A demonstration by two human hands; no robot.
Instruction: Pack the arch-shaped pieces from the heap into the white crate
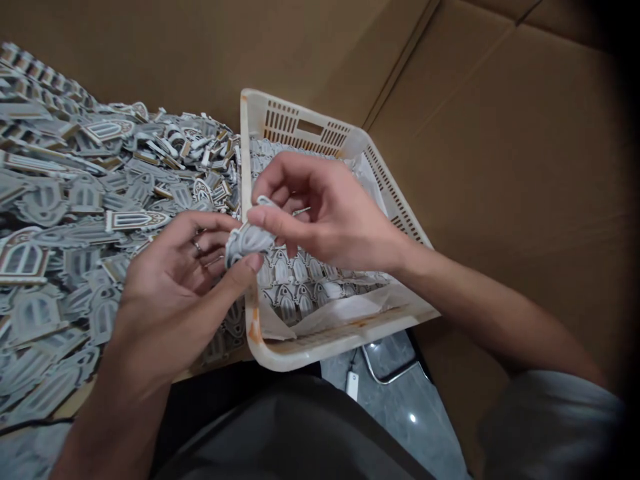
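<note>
Above the near left corner of a white plastic basket (345,343), my two hands meet on a small grey-and-white arched window-shaped piece (250,241). My left hand (175,280) pinches its lower left end between thumb and fingers, a ring on one finger. From the other side my right hand (325,213) grips the upper end with thumb and curled forefinger. Whether it is one piece or a few stacked together, I cannot tell. Rows of similar arched pieces (303,297) stand packed inside the basket, partly covered by my right hand.
A large heap of loose arched pieces (75,193) spreads over the surface on the left. White paper lining (345,310) lies along the basket's near side. Brown cardboard (510,153) walls rise behind and to the right. Below are a white power strip (352,385) and a metal frame (390,380).
</note>
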